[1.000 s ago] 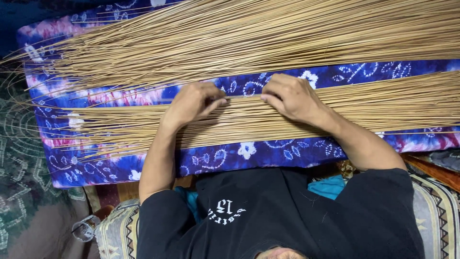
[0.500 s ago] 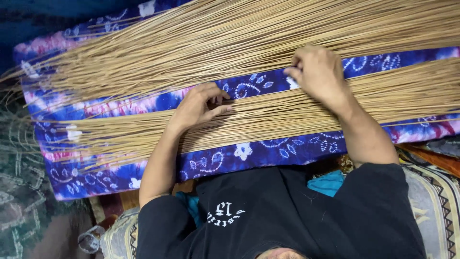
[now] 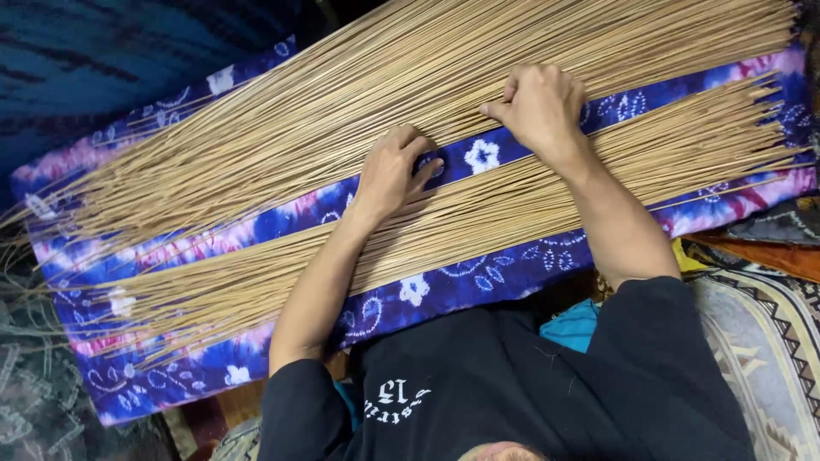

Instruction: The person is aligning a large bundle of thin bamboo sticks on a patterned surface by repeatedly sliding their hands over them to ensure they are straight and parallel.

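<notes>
Big blue and purple tie-dye cloth [image 3: 478, 277] with white flowers, spread out flat and running corner to corner across the view. Thin tan sticks all over it, sorted into two heaps with a strip of bare cloth between.

Far heap [image 3: 359, 111] first: the bigger one, thick fan of long sticks, lying on the upper edge of the cloth and spilling past it on the left. Near heap [image 3: 512, 209] next: thinner, flatter band, running along the cloth's lower half, ends sticking out ragged at the right and fraying out at the left.

Black T-shirt [image 3: 512, 384] at the bottom of the view, with a scrap of teal fabric [image 3: 568, 324] peeking out beside it. Patterned rug [image 3: 760, 341] off to the right, under the cloth's corner.

Right hand [image 3: 534, 107] knuckles up, fingers curled down and bunched together on the far heap's lower edge, pressing into the sticks; can't really tell whether any are actually pinched. Left hand [image 3: 393, 175] lying flat, fingers loose and slightly spread, palm on the near heap, fingertips reaching over the bare strip to touch the far heap's edge, thumb down on the cloth. Nothing clamped there, just resting.
</notes>
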